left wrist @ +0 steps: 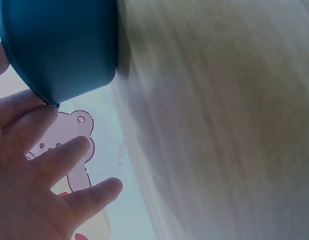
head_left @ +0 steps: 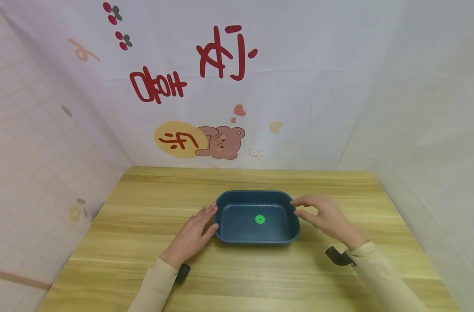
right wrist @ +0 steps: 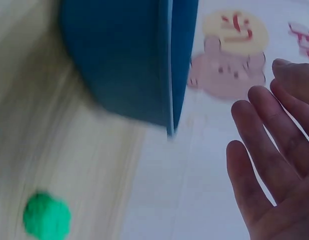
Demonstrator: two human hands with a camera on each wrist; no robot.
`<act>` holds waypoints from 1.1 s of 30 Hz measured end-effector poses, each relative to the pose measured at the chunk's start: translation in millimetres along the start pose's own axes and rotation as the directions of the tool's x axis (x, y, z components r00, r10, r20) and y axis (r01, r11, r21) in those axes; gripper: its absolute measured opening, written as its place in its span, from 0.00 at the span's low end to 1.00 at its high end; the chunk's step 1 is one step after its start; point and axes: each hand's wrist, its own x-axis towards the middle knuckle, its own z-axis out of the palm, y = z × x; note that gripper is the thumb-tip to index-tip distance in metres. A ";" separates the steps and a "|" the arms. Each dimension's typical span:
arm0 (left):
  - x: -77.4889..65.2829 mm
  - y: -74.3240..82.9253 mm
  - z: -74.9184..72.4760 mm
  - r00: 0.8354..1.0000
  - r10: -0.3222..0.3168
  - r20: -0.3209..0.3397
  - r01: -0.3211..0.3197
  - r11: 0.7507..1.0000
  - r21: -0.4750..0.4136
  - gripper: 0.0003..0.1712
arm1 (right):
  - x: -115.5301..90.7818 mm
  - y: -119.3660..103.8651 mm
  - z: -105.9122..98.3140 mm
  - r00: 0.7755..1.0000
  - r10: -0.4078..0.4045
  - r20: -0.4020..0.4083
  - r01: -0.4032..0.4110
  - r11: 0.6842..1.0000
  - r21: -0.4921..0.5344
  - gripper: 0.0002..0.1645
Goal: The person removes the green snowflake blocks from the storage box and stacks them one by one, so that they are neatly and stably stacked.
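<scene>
A dark blue rectangular basin [head_left: 256, 239] sits on the table, holding a small green notched disc [head_left: 260, 219] on its floor. Against the basin's left end, my left hand [head_left: 191, 237] touches the rim with thumb and fingertips; its other fingers are spread, as the left wrist view shows. My right hand [head_left: 326, 215] is at the basin's right end, thumb and fingers apart. The right wrist view has these relaxed fingers [right wrist: 267, 145] off the rim, holding nothing. A blurred green piece [right wrist: 46, 216] lies on the table beside the basin there, hidden in the head view.
The wood-grain table [head_left: 256, 281] meets a white back wall covering [head_left: 307, 108] printed with a bear and red characters. Similar pale coverings [head_left: 428, 130] rise on both sides. A black wrist strap piece [head_left: 339, 256] sticks out beside the right cuff.
</scene>
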 end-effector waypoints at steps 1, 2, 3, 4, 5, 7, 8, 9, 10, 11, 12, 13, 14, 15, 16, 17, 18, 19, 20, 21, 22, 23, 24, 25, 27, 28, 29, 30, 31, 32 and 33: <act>-0.1 -0.1 -0.1 1.000 -0.001 0.000 0.001 1.000 0.001 0.35 | 3.3 -3.5 4.1 1.000 -0.015 0.012 0.015 1.000 0.010 0.18; -0.4 -0.1 -0.2 1.000 -0.001 -0.001 0.001 1.000 0.002 0.35 | 6.2 -6.4 8.7 0.999 -0.027 0.028 0.026 0.999 0.024 0.18; -0.5 0.0 -0.4 1.000 -0.002 0.001 0.002 1.000 0.003 0.34 | 9.0 -8.9 13.6 0.998 -0.036 0.047 0.034 0.999 0.036 0.18; -0.8 0.0 -0.4 1.000 -0.003 0.001 0.003 1.000 0.004 0.34 | 11.9 -11.1 18.6 0.997 -0.045 0.065 0.042 0.998 0.042 0.18; -1.0 -0.2 -0.2 1.000 -0.002 0.001 0.002 1.000 0.006 0.34 | 14.6 -13.0 23.8 0.995 -0.051 0.085 0.047 0.998 0.046 0.18; -1.2 -0.5 0.0 1.000 -0.001 0.000 0.001 1.000 0.008 0.34 | 19.4 -15.8 33.8 0.991 -0.060 0.122 0.055 0.998 0.041 0.18; -1.3 -0.6 0.1 1.000 -0.001 0.000 0.001 1.000 0.008 0.34 | 21.5 -16.3 38.7 0.988 -0.065 0.140 0.062 0.998 0.030 0.18; -1.3 -0.8 0.2 1.000 -0.001 0.001 0.001 1.000 0.007 0.34 | 23.8 -17.1 43.0 0.985 -0.071 0.157 0.069 0.997 0.021 0.19; -1.3 -0.9 0.2 1.000 -0.001 0.001 0.001 1.000 0.007 0.35 | 25.8 -17.8 47.0 0.982 -0.074 0.173 0.073 0.997 0.009 0.19; -1.1 -1.0 0.2 1.000 0.000 0.002 0.000 1.000 0.007 0.35 | 27.8 -18.4 50.7 0.979 -0.075 0.189 0.076 0.997 0.004 0.20; -0.8 -1.0 0.1 1.000 0.000 0.003 0.000 1.000 0.006 0.35 | 29.7 -19.0 53.9 0.976 -0.076 0.206 0.078 0.997 0.000 0.20; -0.7 -0.9 -0.1 1.000 -0.002 0.005 0.002 1.000 0.003 0.35 | 31.7 -19.2 57.0 0.972 -0.075 0.222 0.078 0.997 -0.003 0.21; -0.4 -1.0 -0.1 1.000 -0.001 0.006 0.001 1.000 0.003 0.35 | 33.7 -19.7 59.6 0.969 -0.070 0.237 0.071 0.997 0.003 0.22; -0.1 -1.0 -0.1 1.000 0.000 0.006 0.000 1.000 0.004 0.35 | 35.8 -20.3 61.7 0.966 -0.065 0.249 0.065 0.998 0.011 0.22; 0.2 -1.0 -0.1 1.000 0.001 0.006 -0.001 1.000 0.002 0.35 | 37.8 -20.7 63.7 0.963 -0.061 0.262 0.057 0.998 0.020 0.22; 0.5 -1.0 0.0 1.000 0.001 0.006 -0.001 1.000 0.002 0.35 | 39.7 -20.7 65.7 0.960 -0.057 0.276 0.051 0.998 0.028 0.23; 0.7 -1.0 0.0 1.000 0.001 0.006 -0.001 1.000 0.002 0.35 | 41.4 -20.6 67.6 0.956 -0.054 0.288 0.048 0.998 0.031 0.23; 0.8 -1.0 0.1 1.000 0.002 0.006 -0.002 1.000 0.002 0.35 | 42.8 -20.1 69.3 0.953 -0.051 0.299 0.044 0.999 0.031 0.23; 0.8 -1.2 0.2 1.000 0.002 0.007 -0.002 1.000 0.001 0.35 | 43.9 -19.5 71.1 0.949 -0.047 0.311 0.040 0.999 0.029 0.24; 0.7 -1.4 0.4 1.000 0.002 0.007 -0.002 1.000 0.003 0.35 | 44.7 -19.0 72.7 0.946 -0.044 0.322 0.038 0.999 0.026 0.24; 0.5 -1.5 0.4 1.000 0.001 0.008 -0.001 1.000 0.002 0.35 | 45.4 -18.5 74.1 0.943 -0.044 0.331 0.038 0.999 0.024 0.25; 0.2 -1.6 0.5 1.000 0.000 0.009 0.000 1.000 0.004 0.35 | 45.9 -18.0 75.4 0.940 -0.044 0.338 0.039 0.999 0.020 0.25; 0.0 -1.8 0.6 1.000 -0.001 0.009 0.001 1.000 0.004 0.35 | 46.4 -17.9 76.5 0.938 -0.041 0.344 0.038 0.999 0.017 0.26; -0.2 -1.8 0.5 1.000 0.000 0.009 0.000 1.000 0.002 0.35 | 46.9 -17.5 77.7 0.937 -0.039 0.348 0.036 0.999 0.016 0.26; -0.6 -1.6 0.3 1.000 0.000 0.008 0.000 1.000 0.000 0.35 | 48.1 -18.0 79.3 0.933 -0.035 0.358 0.032 0.999 0.015 0.27; -0.8 -1.4 0.1 1.000 0.000 0.006 0.000 1.000 -0.004 0.35 | 48.7 -18.2 80.3 0.931 -0.033 0.365 0.030 0.999 0.015 0.27; -0.9 -1.3 0.0 1.000 0.000 0.003 0.000 1.000 -0.005 0.35 | 49.5 -18.3 81.4 0.927 -0.027 0.374 0.026 1.000 0.009 0.27; -0.9 -1.1 0.0 1.000 0.001 0.001 0.000 1.000 -0.005 0.35 | 50.3 -18.5 82.5 0.923 -0.021 0.385 0.022 1.000 0.003 0.27; -0.7 -1.0 0.0 1.000 0.003 -0.003 -0.003 1.000 -0.006 0.35 | 51.1 -18.4 83.5 0.919 -0.017 0.395 0.019 1.000 -0.001 0.27; -0.5 -1.0 0.0 1.000 0.008 -0.010 -0.008 1.000 -0.006 0.35 | 51.7 -18.5 84.5 0.914 -0.012 0.405 0.017 1.000 -0.008 0.27; -0.3 -1.0 0.0 1.000 0.009 -0.013 -0.009 1.000 -0.005 0.35 | 52.4 -18.3 85.6 0.910 -0.008 0.414 0.015 1.000 -0.012 0.27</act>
